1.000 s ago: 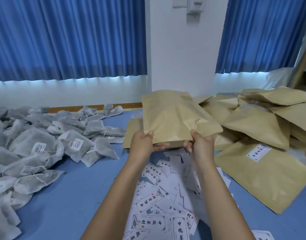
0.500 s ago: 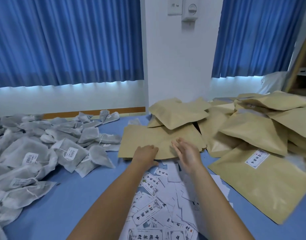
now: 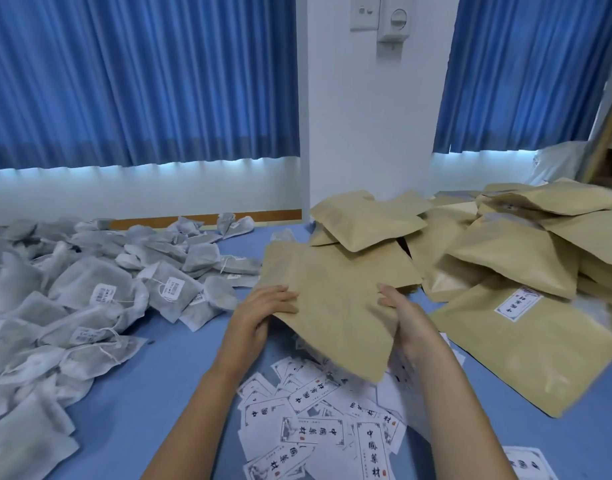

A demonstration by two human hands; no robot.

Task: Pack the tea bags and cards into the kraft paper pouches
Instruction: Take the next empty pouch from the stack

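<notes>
My left hand [image 3: 263, 308] and right hand [image 3: 403, 315] pinch side edges of flat pouch [image 3: 332, 299], tilted over cards [image 3: 315, 427] at centre; tea bags [image 3: 107, 296] left; my plan: find mouth, spread wide, grip lightly, avoid creasing.

Bare blue table [image 3: 180, 375] passable lower centre-left. Tea bags [image 3: 90, 306] obstruct left, pouches [image 3: 505, 258] right, cards [image 3: 315, 434] bottom centre.

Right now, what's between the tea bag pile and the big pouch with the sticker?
In the head view: scattered cards on the blue table, and above them the left hand and right hand holding a kraft pouch.
</notes>
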